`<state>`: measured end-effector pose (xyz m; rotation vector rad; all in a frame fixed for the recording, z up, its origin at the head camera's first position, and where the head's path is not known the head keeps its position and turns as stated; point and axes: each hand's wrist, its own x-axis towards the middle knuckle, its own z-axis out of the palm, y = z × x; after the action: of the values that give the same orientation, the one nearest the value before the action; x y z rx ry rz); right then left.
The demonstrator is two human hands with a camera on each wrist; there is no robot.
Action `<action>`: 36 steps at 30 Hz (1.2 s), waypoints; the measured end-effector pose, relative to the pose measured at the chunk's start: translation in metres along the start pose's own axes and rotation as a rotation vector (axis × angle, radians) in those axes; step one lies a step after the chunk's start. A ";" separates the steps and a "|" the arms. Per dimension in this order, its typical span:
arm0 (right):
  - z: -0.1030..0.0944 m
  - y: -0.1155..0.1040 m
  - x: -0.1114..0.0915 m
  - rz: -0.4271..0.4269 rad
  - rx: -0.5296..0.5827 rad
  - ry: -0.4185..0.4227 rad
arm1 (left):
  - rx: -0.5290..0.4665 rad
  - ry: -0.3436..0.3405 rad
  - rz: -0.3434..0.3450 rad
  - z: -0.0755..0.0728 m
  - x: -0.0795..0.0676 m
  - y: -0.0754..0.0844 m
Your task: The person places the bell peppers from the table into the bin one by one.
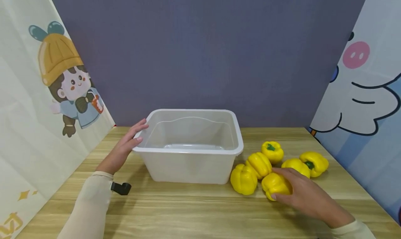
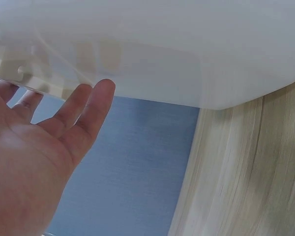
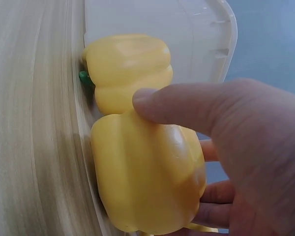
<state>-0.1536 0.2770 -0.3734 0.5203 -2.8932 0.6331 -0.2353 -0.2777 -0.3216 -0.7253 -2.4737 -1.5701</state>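
A white plastic bin (image 1: 188,167) stands in the middle of the table, with nothing visible inside it. My left hand (image 1: 128,143) rests against its left rim, fingers fairly straight; the left wrist view shows the fingers (image 2: 96,105) at the bin's edge. To the right of the bin lie several yellow bell peppers. My right hand (image 1: 305,193) holds the nearest bell pepper (image 1: 275,185) with thumb and fingers around it. In the right wrist view, the thumb lies over this bell pepper (image 3: 147,172), and another bell pepper (image 3: 130,73) sits beside it.
Two bell peppers sit left of the held one, close to the bin, the nearest (image 1: 243,179) by its right side. Another bell pepper (image 1: 272,152) is behind, and one (image 1: 314,164) lies further right. A grey panel (image 1: 206,58) rises behind the wooden table (image 1: 188,211).
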 end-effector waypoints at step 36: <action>-0.003 -0.008 -0.001 0.043 0.016 0.093 | -0.027 0.010 0.004 0.001 0.001 -0.004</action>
<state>-0.1500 0.2714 -0.3679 0.4195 -2.8209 0.6684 -0.2374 -0.2780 -0.3250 -0.7240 -2.4477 -1.6047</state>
